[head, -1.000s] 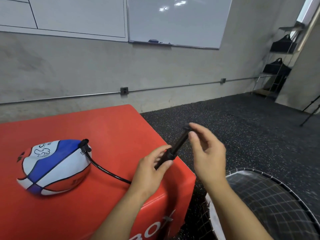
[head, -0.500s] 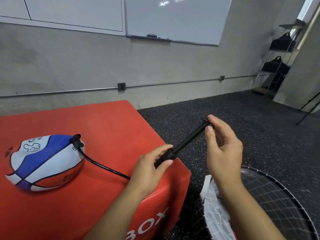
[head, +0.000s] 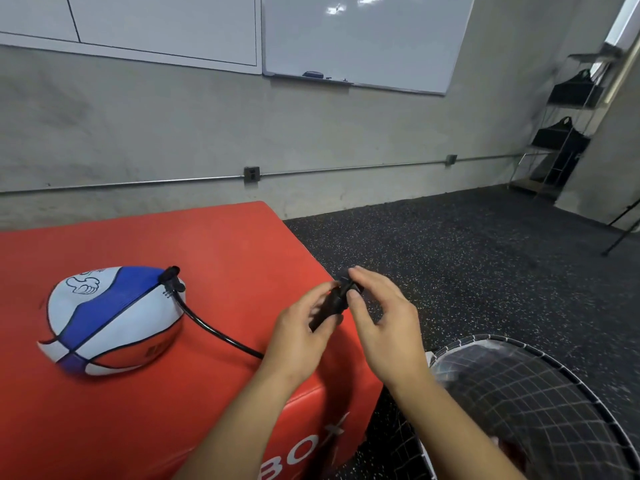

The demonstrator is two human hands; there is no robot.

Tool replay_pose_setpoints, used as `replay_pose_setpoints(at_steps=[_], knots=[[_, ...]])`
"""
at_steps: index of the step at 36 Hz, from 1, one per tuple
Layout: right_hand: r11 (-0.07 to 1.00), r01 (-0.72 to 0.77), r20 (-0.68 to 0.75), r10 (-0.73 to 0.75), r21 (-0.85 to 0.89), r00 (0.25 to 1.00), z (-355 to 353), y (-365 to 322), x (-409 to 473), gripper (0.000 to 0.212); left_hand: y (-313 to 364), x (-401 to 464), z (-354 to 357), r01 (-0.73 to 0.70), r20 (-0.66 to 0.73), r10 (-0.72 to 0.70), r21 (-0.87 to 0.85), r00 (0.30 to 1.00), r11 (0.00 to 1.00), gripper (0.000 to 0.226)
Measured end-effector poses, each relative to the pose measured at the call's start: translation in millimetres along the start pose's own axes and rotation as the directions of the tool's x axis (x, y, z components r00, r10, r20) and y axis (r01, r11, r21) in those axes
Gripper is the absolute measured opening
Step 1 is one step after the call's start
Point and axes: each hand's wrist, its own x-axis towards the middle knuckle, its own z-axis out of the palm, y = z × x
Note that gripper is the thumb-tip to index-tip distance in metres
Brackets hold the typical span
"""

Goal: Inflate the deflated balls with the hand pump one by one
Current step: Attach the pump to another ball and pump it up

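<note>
1. Drove pump handle (head: 347,285) fully in since half a second back; right hand (head: 381,320) pinching it, left hand (head: 301,332) gripping pump barrel (head: 327,308).
2. Read "BO" on red box (head: 221,258); mesh basket (head: 540,403) just beside.
3. Lay half-flat on box, hose (head: 214,332) plugged in: ball (head: 110,320).
4. Beyond: speckled floor (head: 467,258), whiteboard (head: 363,39).
</note>
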Motion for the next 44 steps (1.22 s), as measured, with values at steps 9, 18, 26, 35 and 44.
replay_pose_setpoints(at_steps=[9, 18, 26, 35, 44], knots=[[0.995, 0.04, -0.055, -0.035, 0.096, 0.998, 3.8, -17.6, 10.6, 0.031, 4.3, -6.8, -9.0, 0.0, -0.048, 0.002, 0.044, 0.999, 0.999, 0.062], [0.972, -0.007, -0.386, 0.1, 0.234, 0.917, -58.1, -18.9, 31.6, 0.028, 7.7, -13.0, 1.2, -0.019, 0.063, 0.005, 0.222, 0.998, 0.975, 0.056], [0.98, -0.041, -0.356, 0.11, 0.196, 0.928, -65.5, -9.8, 27.5, 0.029, 6.2, -9.4, 6.4, -0.01, 0.056, -0.004, 0.249, 0.998, 0.968, 0.057], [0.985, -0.012, -0.162, 0.041, 0.174, 0.986, -21.9, -2.7, 20.3, 0.034, -0.2, -4.3, 0.6, 0.025, 0.009, -0.027, 0.173, 1.0, 0.985, 0.056], [0.991, -0.024, 0.019, 0.022, 0.132, 1.0, 7.0, -5.9, 4.1, 0.034, 4.8, -5.6, -4.6, 0.02, -0.036, -0.02, 0.007, 0.999, 1.0, 0.064]])
